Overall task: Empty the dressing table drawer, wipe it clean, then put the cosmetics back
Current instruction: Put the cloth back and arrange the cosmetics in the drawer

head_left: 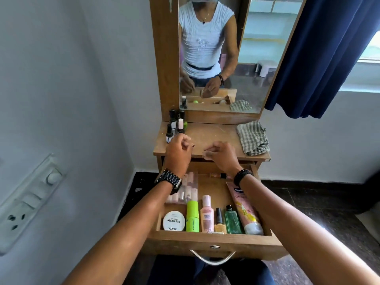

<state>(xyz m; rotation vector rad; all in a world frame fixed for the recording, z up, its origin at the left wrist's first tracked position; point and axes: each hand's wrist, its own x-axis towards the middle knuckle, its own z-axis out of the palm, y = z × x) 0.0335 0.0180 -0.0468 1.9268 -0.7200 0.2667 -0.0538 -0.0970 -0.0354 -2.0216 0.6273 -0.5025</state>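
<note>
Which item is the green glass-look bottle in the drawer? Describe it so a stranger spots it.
Start at the open drawer below the tabletop and look along the row at its front wall. The green bottle lies between a small amber polish bottle and the pink tube. It alone is see-through dark green with a black cap.

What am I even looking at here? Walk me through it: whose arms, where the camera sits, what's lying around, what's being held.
There is no machine: a person wears a wide-angle camera on the head, looking down at both arms. The mirror ahead reflects that person. The left hand and right hand hover over the dressing table top. The right hand pinches a small pale item, too blurred to name; the left hand's fingers are curled, and whether it holds anything is unclear. On the top stand several nail polish bottles at the left and a checked cloth at the right. Below, the open drawer holds cosmetics, including a white round tin, a green bottle and a pink tube.
</note>
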